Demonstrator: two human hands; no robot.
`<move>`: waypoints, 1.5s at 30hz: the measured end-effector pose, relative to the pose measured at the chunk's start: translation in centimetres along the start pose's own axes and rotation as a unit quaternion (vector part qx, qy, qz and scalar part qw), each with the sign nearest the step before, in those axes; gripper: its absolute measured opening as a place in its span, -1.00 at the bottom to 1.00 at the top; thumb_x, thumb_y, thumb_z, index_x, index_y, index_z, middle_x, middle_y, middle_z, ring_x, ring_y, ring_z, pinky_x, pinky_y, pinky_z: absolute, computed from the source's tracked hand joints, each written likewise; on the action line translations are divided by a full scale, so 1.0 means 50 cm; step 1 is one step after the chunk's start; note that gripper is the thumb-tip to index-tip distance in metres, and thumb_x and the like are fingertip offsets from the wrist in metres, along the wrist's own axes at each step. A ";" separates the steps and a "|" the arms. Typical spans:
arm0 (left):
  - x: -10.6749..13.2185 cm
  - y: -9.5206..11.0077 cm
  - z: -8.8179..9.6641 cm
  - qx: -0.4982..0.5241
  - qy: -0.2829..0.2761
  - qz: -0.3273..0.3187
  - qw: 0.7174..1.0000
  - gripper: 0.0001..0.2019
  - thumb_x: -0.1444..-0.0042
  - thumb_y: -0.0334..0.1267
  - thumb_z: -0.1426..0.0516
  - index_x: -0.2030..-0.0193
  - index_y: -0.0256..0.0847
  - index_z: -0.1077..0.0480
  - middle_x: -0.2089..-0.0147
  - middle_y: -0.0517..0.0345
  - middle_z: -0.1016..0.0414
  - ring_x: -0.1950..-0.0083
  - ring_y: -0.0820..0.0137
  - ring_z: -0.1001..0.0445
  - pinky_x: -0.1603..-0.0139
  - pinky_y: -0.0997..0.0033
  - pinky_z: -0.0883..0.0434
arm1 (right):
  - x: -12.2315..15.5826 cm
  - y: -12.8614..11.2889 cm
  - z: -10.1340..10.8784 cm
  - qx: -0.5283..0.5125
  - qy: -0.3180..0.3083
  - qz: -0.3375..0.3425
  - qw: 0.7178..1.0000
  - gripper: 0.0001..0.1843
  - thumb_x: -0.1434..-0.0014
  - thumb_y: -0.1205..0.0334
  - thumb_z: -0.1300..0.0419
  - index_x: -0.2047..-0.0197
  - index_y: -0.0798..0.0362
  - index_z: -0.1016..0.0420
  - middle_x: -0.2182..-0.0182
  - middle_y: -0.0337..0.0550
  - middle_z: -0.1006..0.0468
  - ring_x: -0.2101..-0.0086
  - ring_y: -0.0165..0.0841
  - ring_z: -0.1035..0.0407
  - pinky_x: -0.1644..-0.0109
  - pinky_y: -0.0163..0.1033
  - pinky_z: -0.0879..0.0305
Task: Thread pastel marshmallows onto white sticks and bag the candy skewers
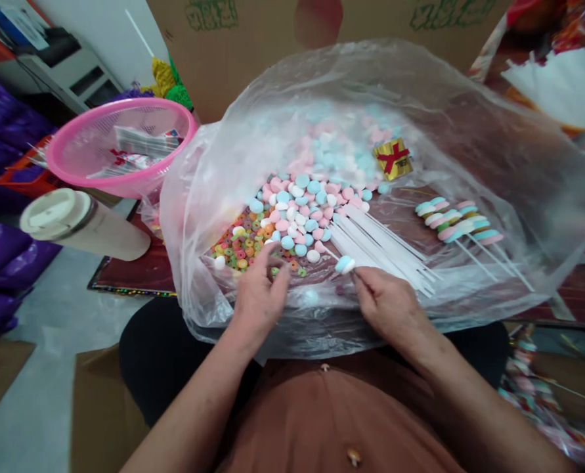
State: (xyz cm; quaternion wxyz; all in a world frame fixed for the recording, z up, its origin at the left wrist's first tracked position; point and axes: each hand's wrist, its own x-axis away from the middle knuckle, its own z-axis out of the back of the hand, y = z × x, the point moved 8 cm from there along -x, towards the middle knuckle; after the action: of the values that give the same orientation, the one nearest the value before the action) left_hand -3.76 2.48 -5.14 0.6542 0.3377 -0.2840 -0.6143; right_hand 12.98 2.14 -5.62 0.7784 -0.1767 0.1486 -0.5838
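Note:
My right hand (388, 299) pinches a thin white stick with blue and white marshmallows (345, 265) threaded on it; the bare tip points up and left. My left hand (261, 289) is over the colourful cereal rings (243, 248), thumb and fingers apart, with nothing visible between them. Behind the hands lies a heap of pink, blue and white marshmallows (299, 210). A bundle of white sticks (375, 246) rests beside the heap. Farther right lie several filled marshmallow skewers (462, 220). All of this sits inside a large clear plastic bag (509, 157).
A pink basket (56, 161) holding packets stands at the left, behind a pale lidded cup (108, 226). A gold packet with a red ribbon (393, 159) lies at the heap's back right. A cardboard box (253, 39) rises behind the bag. White strips (563, 85) stand at far right.

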 end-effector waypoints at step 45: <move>-0.042 0.000 -0.029 -0.296 -0.076 -0.032 0.952 -0.81 -0.08 -0.29 -0.04 0.29 -0.15 -0.49 0.24 0.03 -0.48 0.27 0.25 -0.44 0.33 0.35 -0.30 | 0.046 -0.010 -0.007 -0.081 -0.001 -0.004 0.997 -0.70 -0.22 0.26 0.09 0.42 0.08 -0.41 0.57 -0.17 -0.46 0.56 -0.39 -0.28 0.46 -0.33 -0.06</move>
State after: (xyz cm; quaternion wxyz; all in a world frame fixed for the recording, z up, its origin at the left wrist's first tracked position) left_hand -2.79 4.70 -5.91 0.6815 0.0904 -0.1276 -0.7149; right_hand 13.04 -0.22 -5.78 0.7596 -0.2409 0.1939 -0.5722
